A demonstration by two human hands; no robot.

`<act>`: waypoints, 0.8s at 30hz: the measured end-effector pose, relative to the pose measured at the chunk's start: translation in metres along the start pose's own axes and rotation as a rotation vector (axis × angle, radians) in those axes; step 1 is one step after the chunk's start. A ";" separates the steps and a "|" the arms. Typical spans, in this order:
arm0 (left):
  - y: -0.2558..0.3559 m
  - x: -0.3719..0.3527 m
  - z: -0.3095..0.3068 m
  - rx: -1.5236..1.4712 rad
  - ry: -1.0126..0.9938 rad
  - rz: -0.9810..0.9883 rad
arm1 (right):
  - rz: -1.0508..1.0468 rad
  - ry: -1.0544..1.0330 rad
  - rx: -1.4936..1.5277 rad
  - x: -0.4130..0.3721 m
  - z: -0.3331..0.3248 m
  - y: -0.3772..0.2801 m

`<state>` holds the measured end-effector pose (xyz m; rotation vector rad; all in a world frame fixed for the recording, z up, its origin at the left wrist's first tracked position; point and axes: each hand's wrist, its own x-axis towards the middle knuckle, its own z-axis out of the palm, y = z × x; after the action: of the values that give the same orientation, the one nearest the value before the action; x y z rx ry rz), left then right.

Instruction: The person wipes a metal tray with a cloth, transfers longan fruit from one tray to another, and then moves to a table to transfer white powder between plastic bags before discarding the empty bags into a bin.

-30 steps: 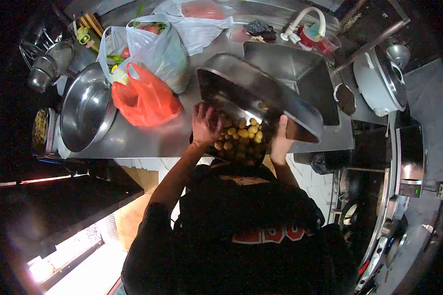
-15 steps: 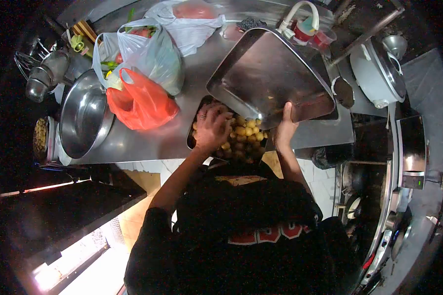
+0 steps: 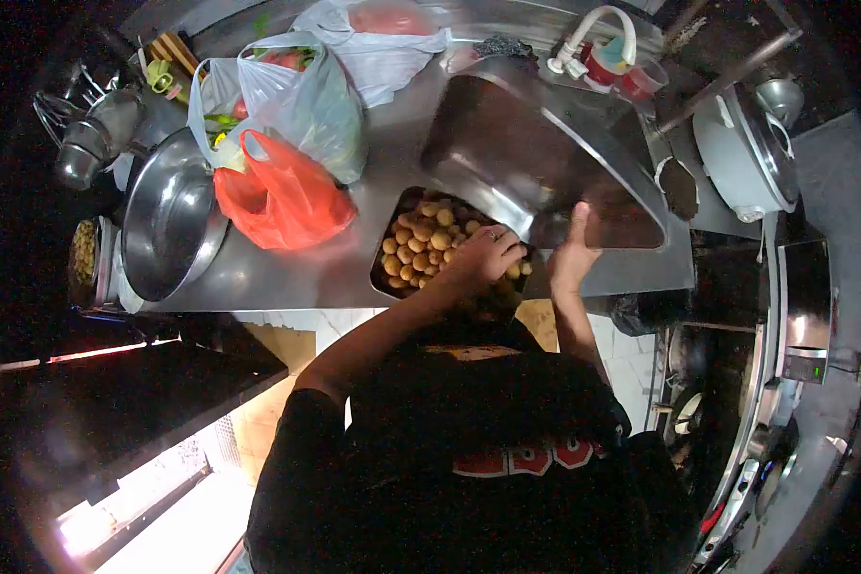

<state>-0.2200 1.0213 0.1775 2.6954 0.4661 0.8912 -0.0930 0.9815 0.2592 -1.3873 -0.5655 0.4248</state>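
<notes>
My left hand (image 3: 493, 253) is over the right part of a dark rectangular tray (image 3: 377, 270) filled with small round potatoes (image 3: 417, 245). Its fingers are curled down among them, and what lies under the fingertips is hidden. In my right hand (image 3: 572, 256) is the near edge of a large metal baking pan (image 3: 507, 143), thumb on the inside. The pan is tilted, its inner face bare, and its lower edge is beside the right end of the potato tray.
A red plastic bag (image 3: 282, 196), white bags of vegetables (image 3: 320, 115) and a steel bowl (image 3: 170, 220) stand left on the steel counter (image 3: 383, 158). A white tap (image 3: 607, 14) and plastic tubs (image 3: 641, 77) are at the back; a white cooker (image 3: 737, 158) is at right.
My left hand has moved right across the potatoes, uncovering those on the left, and its fingers have curled. The pan has shifted slightly right and changed its tilt.
</notes>
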 end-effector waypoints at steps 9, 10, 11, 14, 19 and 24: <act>0.009 -0.003 -0.009 0.044 0.018 -0.017 | 0.301 0.199 0.335 0.050 -0.035 0.020; 0.010 0.000 -0.016 0.027 0.069 0.016 | 0.290 0.278 0.343 0.053 -0.039 0.020; 0.010 0.000 -0.025 0.026 0.070 0.016 | 0.358 0.205 0.472 0.059 -0.051 0.025; -0.008 -0.015 -0.052 0.037 0.037 -0.307 | 0.402 0.228 0.455 0.069 -0.085 0.039; -0.046 -0.026 -0.096 -0.283 0.194 -0.561 | 0.565 0.294 0.331 0.067 -0.126 0.053; -0.075 -0.048 -0.084 -0.184 0.147 -0.542 | 0.541 0.276 0.397 0.060 -0.144 0.065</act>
<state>-0.3239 1.0843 0.1911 2.1749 1.0272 0.9120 0.0442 0.9121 0.1902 -1.1709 0.1307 0.7211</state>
